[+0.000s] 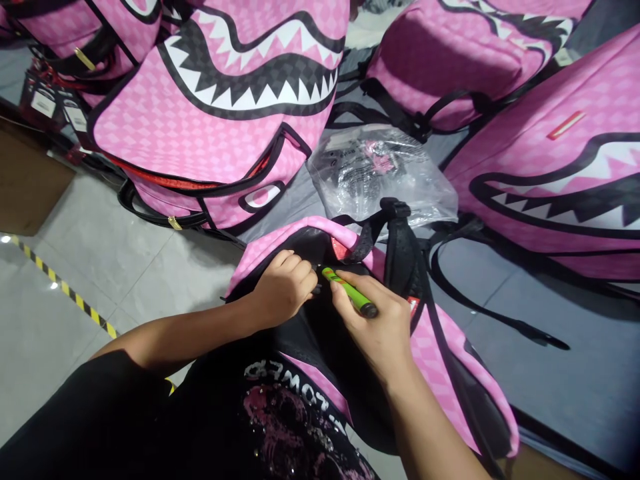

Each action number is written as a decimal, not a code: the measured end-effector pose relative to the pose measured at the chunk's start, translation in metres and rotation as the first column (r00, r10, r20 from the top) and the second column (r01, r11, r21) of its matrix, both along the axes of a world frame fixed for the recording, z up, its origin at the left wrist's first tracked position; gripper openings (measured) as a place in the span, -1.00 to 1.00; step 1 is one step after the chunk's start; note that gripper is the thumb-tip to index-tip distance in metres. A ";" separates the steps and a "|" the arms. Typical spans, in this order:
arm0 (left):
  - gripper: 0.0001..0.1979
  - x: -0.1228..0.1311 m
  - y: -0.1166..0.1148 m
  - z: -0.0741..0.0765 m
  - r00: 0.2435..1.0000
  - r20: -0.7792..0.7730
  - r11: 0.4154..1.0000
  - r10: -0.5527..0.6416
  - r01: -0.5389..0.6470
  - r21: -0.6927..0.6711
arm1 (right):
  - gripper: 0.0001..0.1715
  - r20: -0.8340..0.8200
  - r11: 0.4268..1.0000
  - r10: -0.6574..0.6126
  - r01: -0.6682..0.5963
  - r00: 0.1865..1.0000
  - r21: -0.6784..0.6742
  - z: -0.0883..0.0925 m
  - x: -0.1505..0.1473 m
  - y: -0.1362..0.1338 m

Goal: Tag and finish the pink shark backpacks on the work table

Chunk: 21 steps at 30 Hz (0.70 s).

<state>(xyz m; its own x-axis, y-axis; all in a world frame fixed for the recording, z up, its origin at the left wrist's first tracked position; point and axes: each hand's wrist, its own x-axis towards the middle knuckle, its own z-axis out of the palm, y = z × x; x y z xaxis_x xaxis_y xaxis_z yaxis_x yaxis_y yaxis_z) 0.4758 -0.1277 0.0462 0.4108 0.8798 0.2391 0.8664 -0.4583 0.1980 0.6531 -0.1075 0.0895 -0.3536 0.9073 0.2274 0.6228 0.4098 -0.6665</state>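
A pink checked backpack (440,347) with black straps lies back-up against my lap. My left hand (283,287) is closed, pinching the black edge near the top of this backpack. My right hand (375,327) is closed round a green marker-like tool (349,292), whose tip points at the spot by my left fingers. A black padded shoulder strap (400,247) rises just behind my right hand.
Several pink backpacks with shark-mouth prints lie around: one ahead (220,107), one at the back right (450,60), one at right (565,167). A clear plastic bag (380,170) lies between them. Grey floor with yellow-black tape (65,290) and a brown board (25,180) are at left.
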 end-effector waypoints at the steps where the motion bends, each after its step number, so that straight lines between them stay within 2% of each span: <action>1: -0.79 0.000 0.000 0.000 1.000 0.000 1.000 0.001 -0.001 0.005 | -0.78 0.005 1.000 0.004 -0.004 1.000 0.003 0.000 0.000 0.000; 11: -0.77 0.001 -0.001 0.000 1.000 0.002 0.999 0.009 -0.009 0.031 | -0.78 0.024 0.999 0.015 -0.016 1.000 0.043 -0.003 0.000 -0.002; 17: -0.77 0.000 -0.001 0.000 1.000 -0.001 1.000 0.004 -0.004 0.010 | -0.78 0.046 0.999 0.043 -0.043 0.998 -0.004 -0.001 0.002 0.001; 21: -0.78 0.000 -0.001 0.000 1.000 0.007 1.000 -0.004 0.004 0.005 | -0.78 0.004 0.998 0.064 -0.064 0.998 0.010 -0.001 0.004 0.001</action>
